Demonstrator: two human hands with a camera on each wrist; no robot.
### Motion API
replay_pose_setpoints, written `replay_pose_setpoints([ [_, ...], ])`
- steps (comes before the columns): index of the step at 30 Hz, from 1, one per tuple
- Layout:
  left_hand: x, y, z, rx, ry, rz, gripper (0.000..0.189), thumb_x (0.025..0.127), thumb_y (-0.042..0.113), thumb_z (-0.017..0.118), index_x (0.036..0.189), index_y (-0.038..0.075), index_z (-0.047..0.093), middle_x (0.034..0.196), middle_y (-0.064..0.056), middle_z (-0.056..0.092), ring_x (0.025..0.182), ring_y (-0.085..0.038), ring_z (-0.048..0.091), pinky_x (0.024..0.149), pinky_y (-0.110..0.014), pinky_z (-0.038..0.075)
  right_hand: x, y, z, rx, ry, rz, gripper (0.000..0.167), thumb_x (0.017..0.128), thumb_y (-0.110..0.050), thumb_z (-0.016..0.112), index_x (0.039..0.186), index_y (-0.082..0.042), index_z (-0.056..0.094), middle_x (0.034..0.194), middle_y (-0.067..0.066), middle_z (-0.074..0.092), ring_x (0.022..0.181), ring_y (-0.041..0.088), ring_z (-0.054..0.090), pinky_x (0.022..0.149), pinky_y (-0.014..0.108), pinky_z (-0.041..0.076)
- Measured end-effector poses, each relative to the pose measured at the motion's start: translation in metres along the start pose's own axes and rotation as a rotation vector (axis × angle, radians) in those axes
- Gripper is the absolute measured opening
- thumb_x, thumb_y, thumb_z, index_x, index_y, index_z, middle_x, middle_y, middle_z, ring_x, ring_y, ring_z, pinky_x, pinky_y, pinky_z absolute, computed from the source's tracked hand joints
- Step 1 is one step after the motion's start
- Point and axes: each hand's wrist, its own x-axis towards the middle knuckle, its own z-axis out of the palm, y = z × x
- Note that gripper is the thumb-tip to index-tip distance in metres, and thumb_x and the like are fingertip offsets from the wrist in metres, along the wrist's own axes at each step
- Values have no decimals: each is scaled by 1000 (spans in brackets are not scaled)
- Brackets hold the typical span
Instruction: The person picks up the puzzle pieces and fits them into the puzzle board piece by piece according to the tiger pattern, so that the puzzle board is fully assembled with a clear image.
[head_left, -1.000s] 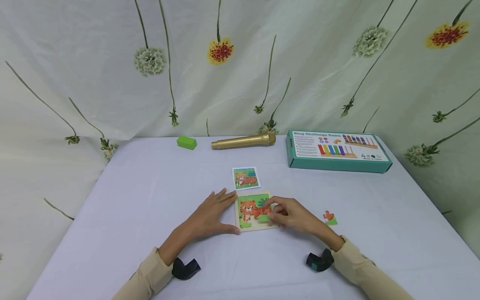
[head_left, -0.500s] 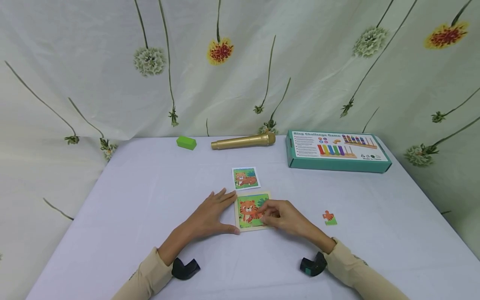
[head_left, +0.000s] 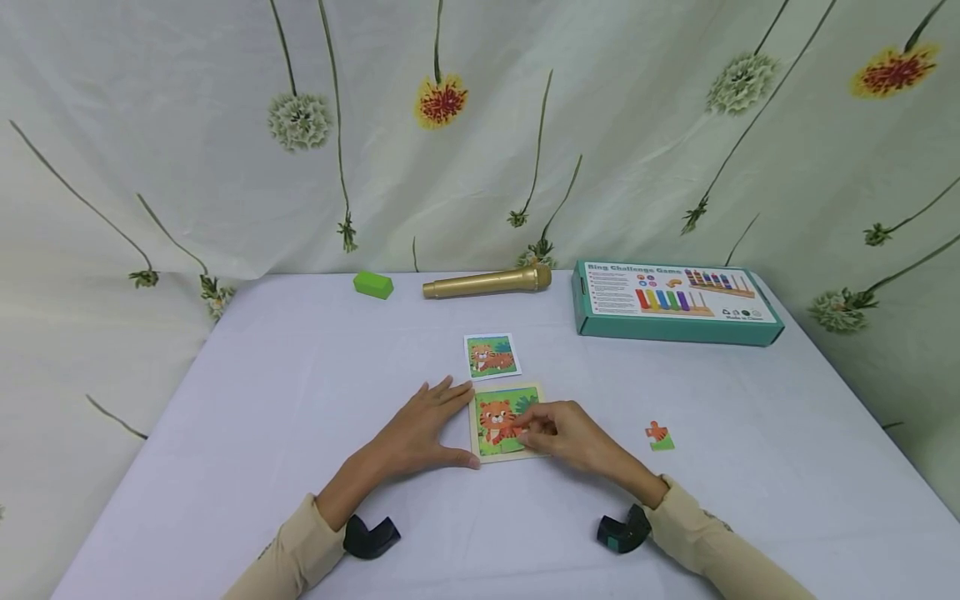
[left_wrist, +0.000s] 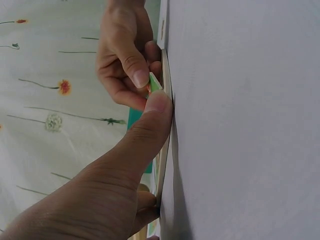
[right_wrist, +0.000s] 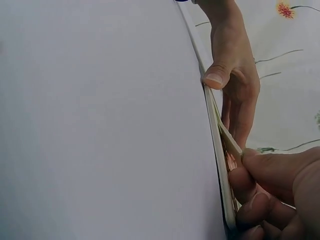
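A wooden puzzle board (head_left: 510, 457) with a tiger picture lies on the white-covered table. My left hand (head_left: 422, 433) rests at its left side, fingers spread, thumb at the near left corner and fingertips by the far left one. My right hand (head_left: 570, 433) pinches a green-edged puzzle piece (right_wrist: 231, 139) between thumb and fingers over the board's lower right part. In the right wrist view that piece is tilted, one edge down at the board. The fingers hide the board's right side in the head view. Another puzzle piece (head_left: 660, 436), orange and green, lies right of my right hand.
A small tiger picture card (head_left: 492, 357) lies just beyond the board. Along the back are a green block (head_left: 372, 285), a gold microphone (head_left: 487, 283) and a teal Ring Challenge Game box (head_left: 675, 302). A flower-print cloth (head_left: 480, 125) hangs behind the table.
My right hand has moved left and carried the puzzle piece farther in over the board, where it now stays almost still. My left hand keeps its place.
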Motion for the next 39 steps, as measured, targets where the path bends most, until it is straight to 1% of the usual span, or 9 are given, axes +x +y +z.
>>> replay_pose_setpoints([
  [2, 0, 0, 0, 0, 1, 0, 104, 66, 67, 75, 147, 12, 39, 154, 1, 33, 147, -24, 17, 120, -47, 11, -1, -1, 0, -20, 1, -1, 15, 90, -13, 67, 102, -6, 72, 69, -6, 56, 59, 3, 45, 49, 15, 34],
  [6, 0, 0, 0, 2, 3, 2, 104, 66, 67, 75, 147, 12, 39, 154, 1, 34, 147, -24, 17, 120, -48, 12, -2, -3, 1, -55, 10, -3, 15, 89, -12, 67, 102, -5, 72, 70, -7, 56, 61, 4, 47, 51, 16, 37],
  [12, -1, 1, -1, 3, 0, -2, 105, 65, 68, 74, 147, 12, 39, 154, 1, 33, 147, -24, 17, 120, -48, 11, -2, -8, 3, -93, 26, 28, 14, 88, -9, 68, 101, -7, 73, 71, -8, 57, 62, 5, 48, 53, 16, 40],
  [19, -1, 0, 0, -1, 0, 0, 106, 65, 69, 73, 147, 12, 39, 155, 1, 33, 147, -24, 16, 120, -48, 11, -2, -9, 4, -105, 31, 23, 16, 87, -10, 69, 103, -8, 72, 71, -8, 58, 63, 5, 49, 53, 17, 42],
  [23, -1, 0, 0, -8, 1, 0, 105, 65, 69, 73, 147, 12, 39, 155, 1, 33, 147, -24, 16, 120, -48, 10, -2, -8, 2, -111, 17, 12, 21, 86, -12, 71, 106, -9, 71, 73, -9, 57, 63, 5, 48, 54, 17, 42],
  [26, -1, 0, 0, -8, -1, 0, 105, 66, 69, 73, 147, 12, 39, 155, 1, 33, 147, -24, 16, 120, -48, 10, -3, -7, 0, -112, 2, 9, 23, 85, -13, 73, 108, -11, 71, 74, -8, 54, 62, 5, 46, 53, 17, 40],
  [33, 0, 0, 0, 1, -6, -5, 104, 66, 68, 74, 147, 13, 39, 155, 2, 32, 147, -23, 16, 120, -47, 10, -4, -7, -1, -116, -8, 3, 22, 84, -13, 74, 106, -11, 69, 74, -8, 53, 61, 5, 45, 52, 18, 40],
  [39, 0, -1, 1, 8, -7, -7, 105, 66, 69, 73, 148, 13, 39, 155, 1, 32, 147, -23, 16, 120, -47, 11, -4, -5, 0, -122, 11, -20, 19, 83, -11, 74, 101, -11, 70, 73, -8, 53, 60, 4, 45, 51, 18, 40],
])
